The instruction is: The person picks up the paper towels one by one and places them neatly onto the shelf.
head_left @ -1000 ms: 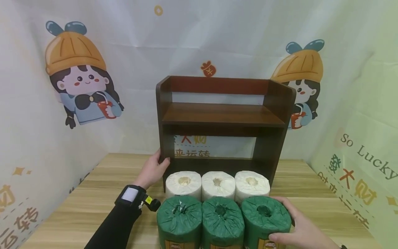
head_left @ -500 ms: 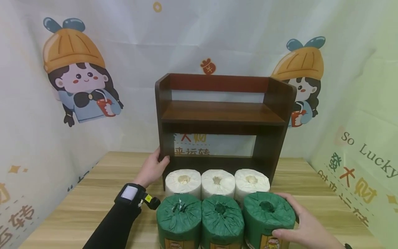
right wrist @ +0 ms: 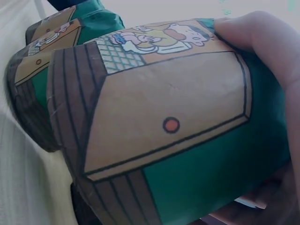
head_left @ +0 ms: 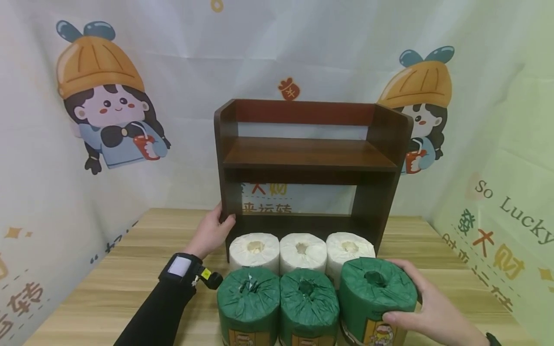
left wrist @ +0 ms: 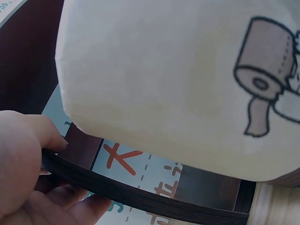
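Note:
My left hand (head_left: 211,232) grips the left side panel of a dark brown two-tier shelf (head_left: 309,153); the left wrist view shows thumb and fingers on either side of the panel's edge (left wrist: 140,192). With my right hand (head_left: 428,307) I hold the rightmost green-wrapped toilet roll (head_left: 365,300), thumb on its front and fingers round its far right side. It sits higher than the other two green toilet rolls (head_left: 309,300) to its left. Behind them, three white-wrapped toilet rolls (head_left: 255,254) stand in a row in front of the shelf's lower tier.
A wood-grain table (head_left: 143,264) carries the shelf and rolls. Cartoon-printed cloth (head_left: 190,86) hangs behind and at both sides. The shelf's upper board (head_left: 309,153) lies above and behind the white rolls.
My right hand has lifted the right green toilet roll and moved it slightly right, opening a small gap from the middle one. My left hand keeps its grip on the shelf.

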Available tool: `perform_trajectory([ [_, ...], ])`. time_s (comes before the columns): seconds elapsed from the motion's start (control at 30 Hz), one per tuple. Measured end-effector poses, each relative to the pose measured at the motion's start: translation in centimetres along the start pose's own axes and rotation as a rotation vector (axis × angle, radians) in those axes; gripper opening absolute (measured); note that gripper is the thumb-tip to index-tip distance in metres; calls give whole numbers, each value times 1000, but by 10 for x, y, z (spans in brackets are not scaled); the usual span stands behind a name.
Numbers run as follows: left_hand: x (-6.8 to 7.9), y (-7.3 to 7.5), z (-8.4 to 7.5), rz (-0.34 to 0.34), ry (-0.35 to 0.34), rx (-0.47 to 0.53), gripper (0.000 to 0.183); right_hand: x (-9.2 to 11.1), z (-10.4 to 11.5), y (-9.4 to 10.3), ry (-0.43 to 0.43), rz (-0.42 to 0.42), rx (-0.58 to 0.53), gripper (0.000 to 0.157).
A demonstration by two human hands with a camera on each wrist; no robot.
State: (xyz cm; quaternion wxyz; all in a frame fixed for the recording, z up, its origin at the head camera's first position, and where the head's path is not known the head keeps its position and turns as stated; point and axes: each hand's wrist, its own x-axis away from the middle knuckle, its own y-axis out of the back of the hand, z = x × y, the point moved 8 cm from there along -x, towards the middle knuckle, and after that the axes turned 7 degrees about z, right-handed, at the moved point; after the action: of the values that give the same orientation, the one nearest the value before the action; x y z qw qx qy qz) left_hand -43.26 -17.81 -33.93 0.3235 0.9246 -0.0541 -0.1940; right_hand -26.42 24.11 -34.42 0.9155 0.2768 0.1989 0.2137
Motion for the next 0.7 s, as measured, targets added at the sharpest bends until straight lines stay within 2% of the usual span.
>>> perform_trajectory([
  [0.17,3,-1,0,-3,9,-1,50,-1,8,7,-11,-39,53,73],
  [0.5,4,-5,5,11,36,11,51,-13,18,18,36,-55,26,69],
  [0.7,0,-3,3,0,12,16,50,-23,27,29,50,-103,66,69],
])
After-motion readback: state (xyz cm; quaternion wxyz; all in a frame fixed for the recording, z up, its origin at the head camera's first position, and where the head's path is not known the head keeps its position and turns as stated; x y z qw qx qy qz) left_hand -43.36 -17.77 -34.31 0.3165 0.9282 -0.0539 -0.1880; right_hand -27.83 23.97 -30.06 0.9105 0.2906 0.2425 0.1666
